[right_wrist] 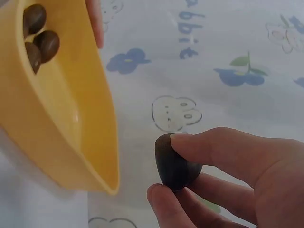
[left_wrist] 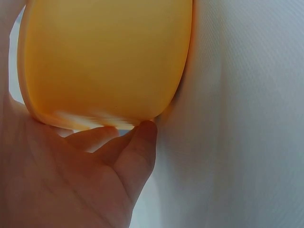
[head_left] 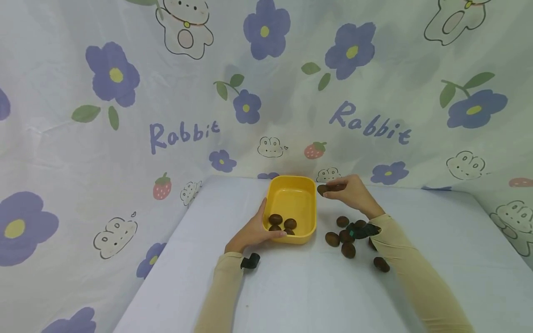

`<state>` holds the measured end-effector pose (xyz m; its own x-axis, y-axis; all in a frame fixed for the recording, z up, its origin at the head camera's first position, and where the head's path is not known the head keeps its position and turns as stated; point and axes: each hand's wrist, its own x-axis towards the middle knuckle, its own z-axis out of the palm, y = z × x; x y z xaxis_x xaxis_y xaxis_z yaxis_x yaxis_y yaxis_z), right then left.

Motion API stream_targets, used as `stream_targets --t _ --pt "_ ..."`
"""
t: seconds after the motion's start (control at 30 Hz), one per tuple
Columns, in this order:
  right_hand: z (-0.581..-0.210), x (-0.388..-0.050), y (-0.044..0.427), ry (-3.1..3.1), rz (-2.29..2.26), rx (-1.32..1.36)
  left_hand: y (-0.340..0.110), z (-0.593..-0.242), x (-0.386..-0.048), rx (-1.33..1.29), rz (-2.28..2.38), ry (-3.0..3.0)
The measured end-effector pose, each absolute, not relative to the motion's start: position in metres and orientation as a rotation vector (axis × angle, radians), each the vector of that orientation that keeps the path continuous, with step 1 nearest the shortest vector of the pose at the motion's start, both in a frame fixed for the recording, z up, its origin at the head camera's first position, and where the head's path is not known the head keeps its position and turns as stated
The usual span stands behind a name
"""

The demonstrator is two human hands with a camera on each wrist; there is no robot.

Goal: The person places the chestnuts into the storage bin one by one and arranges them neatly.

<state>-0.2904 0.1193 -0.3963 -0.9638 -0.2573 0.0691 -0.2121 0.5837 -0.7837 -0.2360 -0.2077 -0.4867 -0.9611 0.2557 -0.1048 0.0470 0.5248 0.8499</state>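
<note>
Left hand: the left hand point(head_left: 251, 230) grips the yellow rounded-rectangular plastic tub point(head_left: 291, 202), centre of the head frame.
Right hand: the right hand point(head_left: 354, 192), apart from the left, pinches at least 1 dark-brown, smooth oval piece point(right_wrist: 170, 164) just right of the tub.
Inside tub: 4 brown ovals point(head_left: 275, 219) visible, near end.
Tabletop, lower right: at least 6 loose ovals point(head_left: 332, 239).
Writing: purple "Rabbit", 2 times, on the white flowered cloth backdrop point(head_left: 287, 88).

Nuts point(head_left: 348, 250) lie in and right of the box point(head_left: 294, 203).
</note>
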Motion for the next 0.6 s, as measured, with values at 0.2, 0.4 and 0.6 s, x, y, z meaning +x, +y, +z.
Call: stream_targets --t 0.2,0.4,0.6 --pt "-0.398 -0.294 0.097 2.687 -1.413 -0.478 -0.208 -0.487 -0.236 0.239 1.389 2.56" --pt "-0.402 -0.298 0.074 2.672 -1.426 -0.515 -0.208 -0.488 -0.236 0.232 1.388 2.556" --pt "-0.411 -0.305 0.055 2.627 -1.473 -0.489 -0.208 -0.488 -0.236 0.224 1.381 2.553"
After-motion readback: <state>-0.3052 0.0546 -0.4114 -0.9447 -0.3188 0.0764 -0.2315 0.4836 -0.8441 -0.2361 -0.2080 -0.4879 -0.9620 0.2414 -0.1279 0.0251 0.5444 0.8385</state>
